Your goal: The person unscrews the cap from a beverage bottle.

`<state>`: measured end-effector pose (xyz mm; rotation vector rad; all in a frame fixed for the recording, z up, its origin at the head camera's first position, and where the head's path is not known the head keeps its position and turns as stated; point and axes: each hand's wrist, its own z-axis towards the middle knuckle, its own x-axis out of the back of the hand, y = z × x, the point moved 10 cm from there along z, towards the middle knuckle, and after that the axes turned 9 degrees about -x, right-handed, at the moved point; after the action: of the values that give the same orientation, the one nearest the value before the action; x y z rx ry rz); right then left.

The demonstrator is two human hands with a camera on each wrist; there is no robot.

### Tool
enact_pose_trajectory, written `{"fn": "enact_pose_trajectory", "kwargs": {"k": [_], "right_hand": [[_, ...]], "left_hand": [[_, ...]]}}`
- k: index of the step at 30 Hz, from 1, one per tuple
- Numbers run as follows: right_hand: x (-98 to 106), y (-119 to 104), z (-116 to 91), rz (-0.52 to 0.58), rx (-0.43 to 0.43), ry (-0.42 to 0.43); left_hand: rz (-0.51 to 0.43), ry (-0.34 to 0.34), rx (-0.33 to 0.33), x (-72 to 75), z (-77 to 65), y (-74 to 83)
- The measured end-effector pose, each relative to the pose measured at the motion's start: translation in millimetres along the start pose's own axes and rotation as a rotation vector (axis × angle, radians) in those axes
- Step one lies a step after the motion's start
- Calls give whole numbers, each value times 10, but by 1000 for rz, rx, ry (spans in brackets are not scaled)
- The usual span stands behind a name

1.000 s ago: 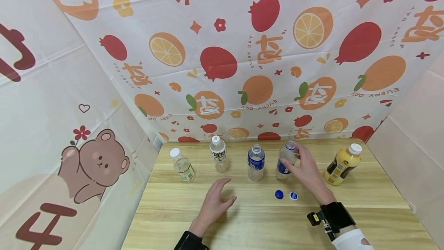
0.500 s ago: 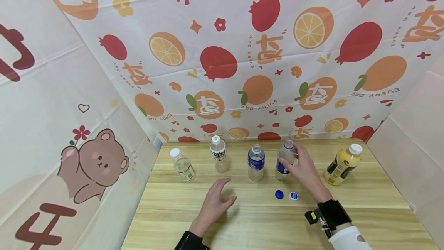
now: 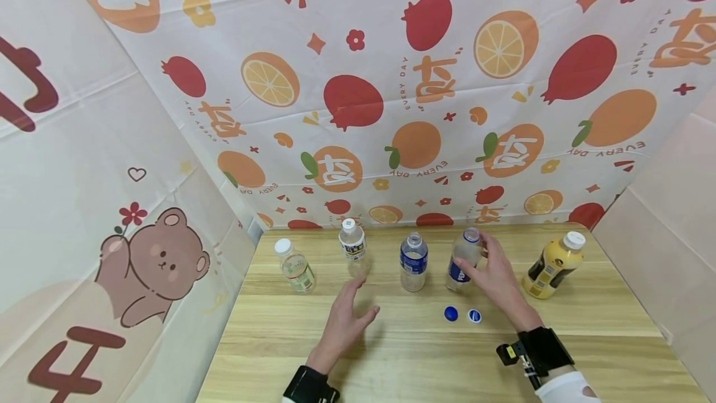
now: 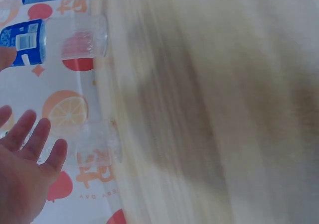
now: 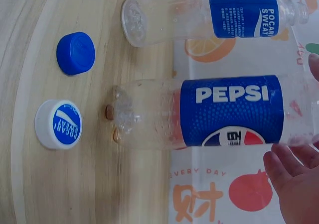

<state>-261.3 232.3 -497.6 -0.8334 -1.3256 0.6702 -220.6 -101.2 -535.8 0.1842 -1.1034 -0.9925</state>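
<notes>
Tabletop; right grip on Pepsi bottle

Two caps lie on the table before the Pepsi bottle, itself right of the Pocari bottle.

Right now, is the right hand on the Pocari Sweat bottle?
No, the right wrist view shows the right hand holding the Pepsi bottle, with the Pocari Sweat bottle standing apart from it.
</notes>
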Motion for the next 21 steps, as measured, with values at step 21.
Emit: {"fn": "enact_pose_trajectory", "kwargs": {"k": [21], "right_hand": [[361,17,-435,-48,111,97]], "left_hand": [[-200,289,291,269,727,-584]]}}
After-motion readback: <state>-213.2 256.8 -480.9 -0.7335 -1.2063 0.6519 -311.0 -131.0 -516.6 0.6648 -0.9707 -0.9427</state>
